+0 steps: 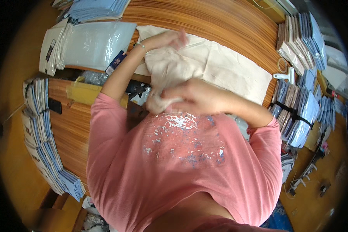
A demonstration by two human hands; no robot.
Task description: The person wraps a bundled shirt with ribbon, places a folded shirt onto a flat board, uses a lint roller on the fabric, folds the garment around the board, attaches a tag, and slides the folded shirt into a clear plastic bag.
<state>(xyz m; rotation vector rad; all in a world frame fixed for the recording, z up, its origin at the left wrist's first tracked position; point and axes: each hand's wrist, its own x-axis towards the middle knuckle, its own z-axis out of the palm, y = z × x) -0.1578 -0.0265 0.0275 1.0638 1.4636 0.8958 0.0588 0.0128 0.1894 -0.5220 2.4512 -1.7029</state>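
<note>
Your left hand (174, 38) is stretched out over the table (228, 27), fingers curled around the far end of a cream garment (170, 69), a thin bracelet (142, 46) on that wrist. Your right hand (193, 96) is tucked in close to your chest, pinching the near end of the same garment, the fabric bunched under its fingers. So the garment hangs crumpled between your two hands, just above a flat cream cloth (236, 65) spread across the wood.

To your left lies a clear plastic bag (92, 42), flat on the table, with more white packets (52, 46) touching its left edge. Further left and lower, a long row of blue-and-white packs (46, 147) curves along the table's edge. On your right, more stacks of packs (301, 38) lean together, some bound with a black strap (294, 110). A white tape dispenser (286, 75) rests just beside the cloth's right corner. Your pink shirt (181, 174) fills the lower middle of the view. A yellowish strip (83, 92) lies near your left elbow.
</note>
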